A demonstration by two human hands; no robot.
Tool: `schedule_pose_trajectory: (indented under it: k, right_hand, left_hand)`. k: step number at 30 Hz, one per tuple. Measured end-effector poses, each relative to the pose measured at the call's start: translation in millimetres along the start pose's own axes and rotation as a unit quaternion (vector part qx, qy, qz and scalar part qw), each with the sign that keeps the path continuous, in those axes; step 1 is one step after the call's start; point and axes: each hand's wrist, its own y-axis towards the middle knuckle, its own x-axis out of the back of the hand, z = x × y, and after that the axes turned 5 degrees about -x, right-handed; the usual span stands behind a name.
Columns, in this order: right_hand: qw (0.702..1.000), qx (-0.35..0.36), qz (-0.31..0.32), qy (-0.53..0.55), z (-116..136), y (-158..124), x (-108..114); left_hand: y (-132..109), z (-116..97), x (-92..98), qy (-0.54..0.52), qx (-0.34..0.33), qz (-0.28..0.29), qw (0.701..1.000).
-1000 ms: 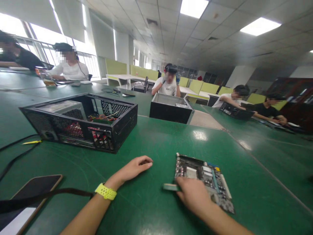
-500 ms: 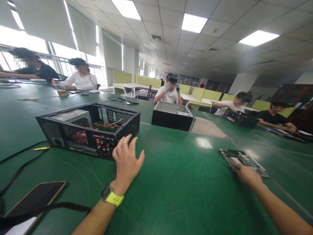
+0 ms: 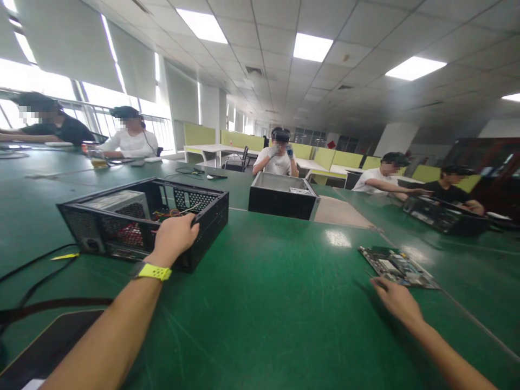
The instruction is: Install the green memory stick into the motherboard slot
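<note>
My left hand (image 3: 174,236), with a yellow-green watch strap (image 3: 154,271) at the wrist, is closed over the near top rim of an open black computer case (image 3: 211,227). Its fingertips reach inside and are hidden. A silver power supply (image 3: 124,203) and wiring show within the case. On the right, a motherboard (image 3: 400,266) lies flat on the green table (image 3: 260,314). Just off its near left edge is my right hand (image 3: 397,302), fingers drawn together. Something thin seems to show at its fingertips, too small to name.
Another computer case (image 3: 280,203) stands ahead, before a seated person (image 3: 276,160). A third case (image 3: 442,214) is at the far right, near two people. Black cables (image 3: 30,290) and a dark flat device (image 3: 49,341) lie at the left. Two more people sit far left.
My left hand has moved left onto the case rim and closed over it. My right hand has come away from the motherboard, towards me. A co-worker's case at right has shifted right.
</note>
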Motion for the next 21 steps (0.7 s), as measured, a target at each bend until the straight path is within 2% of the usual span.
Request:
schedule_pose_trajectory:
  k: [4, 7, 10, 13, 15, 17, 19, 21]
  right_hand:
    - [0.996, 0.034, -0.008, 0.079, 19.6, -16.0, 9.2]
    - [0.985, 0.067, -0.024, 0.156, 52.9, -26.4, 31.9]
    - [0.976, 0.113, -0.032, 0.185, 105.2, -36.8, 68.0]
    - [0.961, 0.186, -0.037, 0.199, 168.0, -47.6, 111.9]
    - [0.947, 0.261, -0.028, 0.183, 208.3, -51.2, 139.2]
    - [0.930, 0.348, 0.009, 0.115, 240.8, -49.8, 157.1]
    - [0.914, 0.401, 0.058, 0.025, 260.8, -44.9, 159.7]
    - [0.916, 0.396, 0.069, -0.021, 266.8, -40.6, 146.2]
  left_hand:
    - [7.8, 2.5, 5.6, -0.010, -0.017, 0.029, 0.999]
    - [-3.4, -17.3, 13.2, -0.012, -0.038, 0.023, 0.999]
    - [-24.7, -66.2, 26.3, -0.038, -0.077, 0.019, 0.996]
    - [-56.8, -139.9, 46.0, -0.095, -0.124, 0.026, 0.987]
    - [-81.3, -190.2, 64.4, -0.159, -0.189, 0.072, 0.966]
    - [-100.7, -228.1, 86.8, -0.209, -0.290, 0.113, 0.927]
    - [-106.5, -245.2, 108.8, -0.209, -0.393, 0.158, 0.881]
    - [-94.2, -242.3, 122.3, -0.185, -0.456, 0.169, 0.854]
